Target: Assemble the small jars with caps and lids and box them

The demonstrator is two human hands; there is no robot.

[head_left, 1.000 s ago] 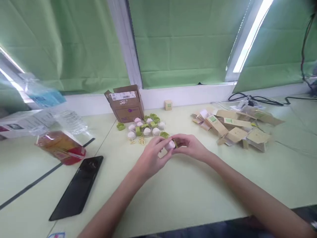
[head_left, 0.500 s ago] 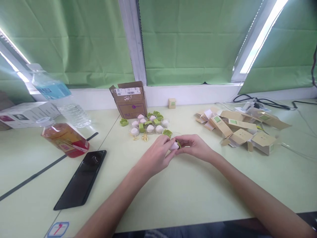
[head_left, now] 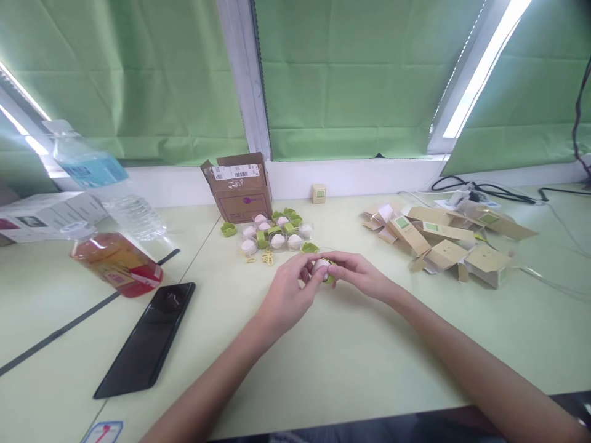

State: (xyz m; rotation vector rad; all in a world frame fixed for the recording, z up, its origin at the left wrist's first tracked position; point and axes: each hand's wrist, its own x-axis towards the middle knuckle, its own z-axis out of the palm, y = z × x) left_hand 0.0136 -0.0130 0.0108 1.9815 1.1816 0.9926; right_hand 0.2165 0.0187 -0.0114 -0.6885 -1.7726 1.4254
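Note:
Between my two hands is a small white egg-shaped piece [head_left: 322, 264] with a green part on its right underside. The fingers of my left hand [head_left: 287, 289] are closed on its left side. From the right, my right hand [head_left: 364, 275] pinches it with thumb and fingertips, hiding part of the green. Just beyond lies a green cup-like piece [head_left: 309, 247]. Several similar white egg-shaped pieces [head_left: 277, 241] sit in clear cups to the left, among green flower-shaped pieces [head_left: 228, 229]. Small yellow pieces [head_left: 267, 258] lie in front of them.
An opened cardboard box [head_left: 244, 203] and a tiny box [head_left: 318, 193] stand at the back. Flattened cartons [head_left: 446, 252] are heaped right, near black cables [head_left: 489, 192]. At left are a water bottle [head_left: 111, 184], a tea bottle [head_left: 120, 264] and a black phone [head_left: 145, 341].
The white piece has turned in my fingers, so its rounded white side now faces up and the green part sits lower. My right thumb has shifted onto it. The view has moved slightly.

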